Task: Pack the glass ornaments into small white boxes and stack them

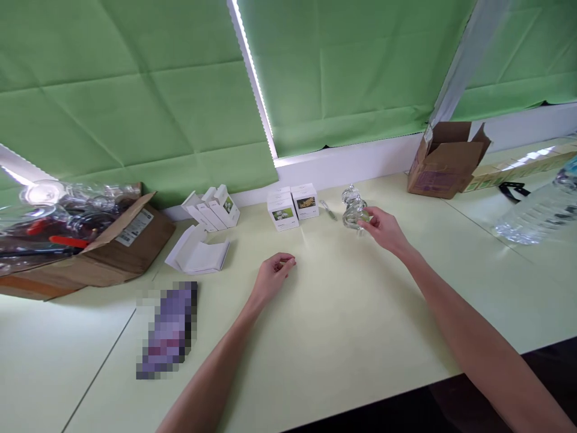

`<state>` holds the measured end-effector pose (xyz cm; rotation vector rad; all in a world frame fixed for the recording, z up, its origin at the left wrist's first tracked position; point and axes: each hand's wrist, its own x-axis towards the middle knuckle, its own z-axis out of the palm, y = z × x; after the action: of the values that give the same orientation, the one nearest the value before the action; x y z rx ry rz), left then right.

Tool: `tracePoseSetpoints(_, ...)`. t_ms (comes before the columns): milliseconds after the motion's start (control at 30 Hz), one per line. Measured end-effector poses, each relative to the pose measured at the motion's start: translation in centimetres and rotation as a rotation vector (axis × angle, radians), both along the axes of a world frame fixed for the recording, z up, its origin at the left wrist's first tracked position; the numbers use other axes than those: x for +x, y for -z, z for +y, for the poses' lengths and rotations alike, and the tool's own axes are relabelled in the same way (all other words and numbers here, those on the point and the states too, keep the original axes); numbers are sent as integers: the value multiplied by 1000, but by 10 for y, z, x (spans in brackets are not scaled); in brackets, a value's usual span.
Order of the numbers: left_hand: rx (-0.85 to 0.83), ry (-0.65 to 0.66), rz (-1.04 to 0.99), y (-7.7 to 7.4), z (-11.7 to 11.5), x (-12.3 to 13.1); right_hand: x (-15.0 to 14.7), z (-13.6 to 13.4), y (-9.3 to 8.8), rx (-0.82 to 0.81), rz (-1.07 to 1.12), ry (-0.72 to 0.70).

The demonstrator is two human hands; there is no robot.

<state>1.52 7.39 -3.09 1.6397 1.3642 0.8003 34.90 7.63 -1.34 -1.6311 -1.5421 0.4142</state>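
Clear glassware stands near the back edge of the worktop, the fingers of the right hand clamped on its right side. Leftward, white cartons with flower photos stand along that edge. Nearer the front edge, the left hand has its fingers curled, tips together.

The desk is smooth and a bit shiny. The clear jars look like shiny glass. The white boxes are smooth card, the right brown box dull cardboard, the green blinds dull cloth.
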Motion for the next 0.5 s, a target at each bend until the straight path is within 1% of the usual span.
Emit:
tracePoseSetpoints(100,35,29,7,-1,-5,3,-34,-13,-2,-56,33,-178)
tracePoseSetpoints(200,48,117,-18,-1,-11,6,-68,-24,1,-111,52,-346)
tracePoseSetpoints(267,44,150,-14,-1,-15,10,-86,-30,4,-131,62,-425)
tracePoseSetpoints(333,32,165,17,-1,-18,13,-98,-35,7,-138,74,-474)
tracePoseSetpoints(400,29,168,39,0,-19,15,-107,-38,9,-136,78,-490)
tracePoseSetpoints(500,50,138,28,2,-18,16,-109,-41,6,-145,41,-502)
